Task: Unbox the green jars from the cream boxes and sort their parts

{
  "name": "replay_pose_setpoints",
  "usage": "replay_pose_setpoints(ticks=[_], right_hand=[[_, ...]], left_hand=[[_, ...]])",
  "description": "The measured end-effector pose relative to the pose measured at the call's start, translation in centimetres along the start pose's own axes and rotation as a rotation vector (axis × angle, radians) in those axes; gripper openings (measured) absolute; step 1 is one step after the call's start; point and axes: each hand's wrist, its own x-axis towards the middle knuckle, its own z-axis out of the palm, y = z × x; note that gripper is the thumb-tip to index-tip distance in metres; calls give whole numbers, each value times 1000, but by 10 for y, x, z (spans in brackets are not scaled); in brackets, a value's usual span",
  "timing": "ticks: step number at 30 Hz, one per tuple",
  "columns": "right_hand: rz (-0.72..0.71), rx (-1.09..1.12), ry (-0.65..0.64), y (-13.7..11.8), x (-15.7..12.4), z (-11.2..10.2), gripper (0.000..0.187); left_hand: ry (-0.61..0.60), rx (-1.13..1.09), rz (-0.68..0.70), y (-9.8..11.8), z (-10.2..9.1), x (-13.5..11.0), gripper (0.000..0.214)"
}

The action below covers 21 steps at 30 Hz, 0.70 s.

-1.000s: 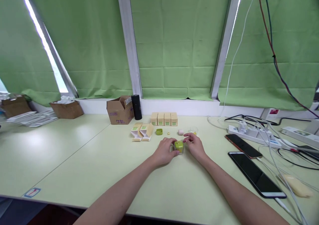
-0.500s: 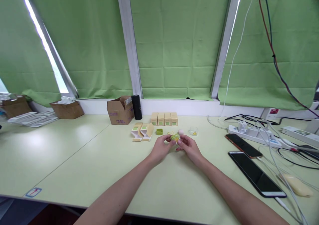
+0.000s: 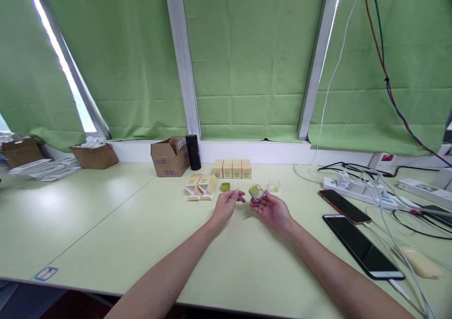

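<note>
A small green-and-clear case (image 3: 256, 192) is held in my right hand (image 3: 273, 211), gripped at its right side by the thumb and fingers and tilted above the table. My left hand (image 3: 226, 207) is just to the left, apart from the case. Its fingers are loosely bent and reach right, with nothing visible in them. Beyond my left hand lie a small green open tray-like piece (image 3: 225, 186) and a tiny yellow bit, partly hidden. A clear plastic piece (image 3: 273, 186) with something yellow in it stands beyond my right hand.
Two opened cartons (image 3: 206, 188) lie left of the green piece, with a row of several small closed boxes (image 3: 232, 168) behind. A cardboard box (image 3: 170, 157) and a black cylinder (image 3: 193, 152) stand farther back. Phones (image 3: 363, 246), cables and a power strip (image 3: 360, 192) occupy the right.
My left hand has let go of the case and drawn slightly left. My right hand now holds the case alone, moved a little right and turned. The pink piece behind is no longer visible.
</note>
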Motion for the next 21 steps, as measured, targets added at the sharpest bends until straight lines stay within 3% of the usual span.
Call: replay_pose_setpoints(ticks=[6, 13, 16, 21], right_hand=[[-95, -88, -23, -6, -6, 6, 42], [-431, -413, 104, -4, -16, 19, 55], [-535, -534, 100, -1, -19, 23, 55], [-567, -584, 57, 4, -22, 26, 54]], left_hand=[[12, -11, -24, 1, -1, 0, 54], [-16, -173, 25, 3, -5, -3, 39], [-37, -222, 45, 7, -5, -6, 37], [19, -246, 82, 11, -3, -7, 31]])
